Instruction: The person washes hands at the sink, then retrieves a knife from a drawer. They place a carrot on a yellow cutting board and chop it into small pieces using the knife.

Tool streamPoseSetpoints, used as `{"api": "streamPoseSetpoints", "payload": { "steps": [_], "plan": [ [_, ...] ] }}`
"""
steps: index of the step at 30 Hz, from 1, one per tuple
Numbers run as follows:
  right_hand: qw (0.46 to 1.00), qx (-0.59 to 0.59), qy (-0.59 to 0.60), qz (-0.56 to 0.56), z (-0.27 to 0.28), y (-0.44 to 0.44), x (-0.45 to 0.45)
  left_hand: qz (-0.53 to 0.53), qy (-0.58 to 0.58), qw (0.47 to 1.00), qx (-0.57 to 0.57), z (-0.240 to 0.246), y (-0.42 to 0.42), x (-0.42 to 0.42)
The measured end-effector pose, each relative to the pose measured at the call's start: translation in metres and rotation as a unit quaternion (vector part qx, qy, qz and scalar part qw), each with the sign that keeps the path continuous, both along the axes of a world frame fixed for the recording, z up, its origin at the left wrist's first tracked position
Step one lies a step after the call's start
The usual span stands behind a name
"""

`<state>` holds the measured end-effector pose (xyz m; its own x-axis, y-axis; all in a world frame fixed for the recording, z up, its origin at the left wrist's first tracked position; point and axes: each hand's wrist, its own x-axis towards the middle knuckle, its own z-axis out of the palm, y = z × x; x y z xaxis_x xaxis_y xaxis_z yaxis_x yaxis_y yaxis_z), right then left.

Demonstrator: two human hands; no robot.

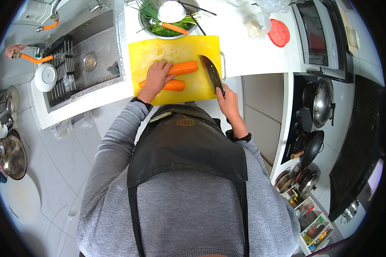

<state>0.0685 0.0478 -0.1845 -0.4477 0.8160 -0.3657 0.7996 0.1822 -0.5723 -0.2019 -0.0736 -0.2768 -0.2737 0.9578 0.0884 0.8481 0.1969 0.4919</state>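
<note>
Two peeled carrots lie on a yellow cutting board (177, 48), their blunt ends to the right. My left hand (158, 76) grips the far carrot (186, 67) near its left end, fingers over the top and thumb along the near side. The near carrot (174, 85) passes under that hand, which hides its middle; its tip shows at the left. My right hand (227, 100) is closed around the dark handle of a kitchen knife (211, 72). The blade slants over the board's right part, apart from both carrots.
Behind the board stands a metal bowl (167, 37) with green herbs, scallions, a white bowl (171, 12), an orange-handled peeler (174, 28) and chopsticks (193, 17). A sink (98, 41) is at left. A red plastic basket (279, 33) and a microwave oven (315, 32) are at right.
</note>
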Motion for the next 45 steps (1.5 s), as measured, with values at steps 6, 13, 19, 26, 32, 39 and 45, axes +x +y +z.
{"api": "streamPoseSetpoints", "payload": {
  "steps": [6, 13, 19, 26, 32, 39, 45],
  "plan": [
    [1.000, 0.028, -0.006, 0.005, -0.001, -0.007, -0.008, -0.029, -0.016, 0.999, 0.009, 0.000, 0.000, -0.007],
    [0.991, 0.088, -0.012, 0.103, 0.024, 0.014, -0.009, -0.160, 0.032, 0.986, 0.045, 0.008, 0.019, -0.019],
    [0.976, 0.088, -0.006, 0.200, 0.037, 0.034, -0.029, 0.024, -0.035, 0.991, 0.123, 0.009, 0.001, -0.012],
    [0.941, 0.099, -0.017, 0.324, 0.036, 0.030, -0.103, 0.360, -0.268, 0.893, -0.024, 0.003, -0.048, -0.066],
    [0.935, 0.110, -0.065, 0.332, 0.029, 0.017, -0.133, 0.349, -0.304, 0.886, -0.015, 0.015, -0.048, -0.072],
    [0.929, 0.128, -0.079, 0.339, 0.015, 0.010, -0.131, 0.346, -0.314, 0.884, -0.002, 0.018, -0.035, -0.069],
    [0.910, 0.188, -0.079, 0.361, 0.010, 0.008, -0.131, 0.389, -0.345, 0.851, -0.076, 0.020, 0.014, -0.055]
  ]
}}
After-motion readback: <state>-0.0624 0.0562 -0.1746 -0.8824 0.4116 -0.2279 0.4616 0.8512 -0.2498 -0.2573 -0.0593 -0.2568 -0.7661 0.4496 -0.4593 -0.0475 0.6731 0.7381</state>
